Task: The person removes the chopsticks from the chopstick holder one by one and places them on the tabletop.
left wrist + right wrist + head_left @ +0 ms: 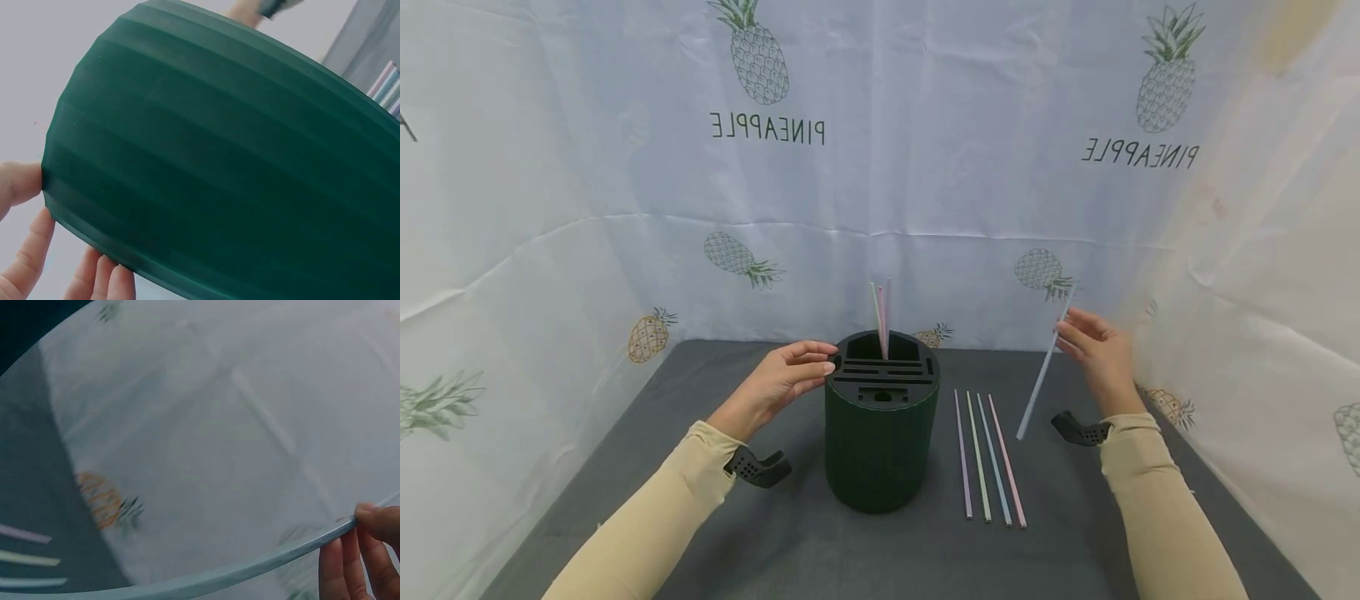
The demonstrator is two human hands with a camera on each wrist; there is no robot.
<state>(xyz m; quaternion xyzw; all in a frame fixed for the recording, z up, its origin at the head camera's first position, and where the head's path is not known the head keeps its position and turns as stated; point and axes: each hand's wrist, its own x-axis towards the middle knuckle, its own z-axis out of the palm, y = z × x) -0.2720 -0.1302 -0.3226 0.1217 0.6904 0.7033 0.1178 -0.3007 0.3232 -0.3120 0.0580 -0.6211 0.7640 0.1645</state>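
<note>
A dark green ribbed utensil holder (880, 450) with a black slotted top stands upright on the table. My left hand (790, 375) touches its upper left side, fingertips against the rim and wall. Several thin drinking straws (882, 321) stick up from the holder's large back opening, their lower ends hidden. My right hand (1093, 346) pinches a pale blue straw (1041, 379) between thumb and fingers. That straw slants, its lower end toward the holder; the right wrist view shows the same pinch on the straw (262, 567).
Right of the holder, several straws lie side by side on the dark grey table (745, 550): purple (962, 458), yellow-green (979, 458), blue (995, 458) and pink (1007, 462). A white curtain (880, 183) with pineapple prints hangs behind and along both sides.
</note>
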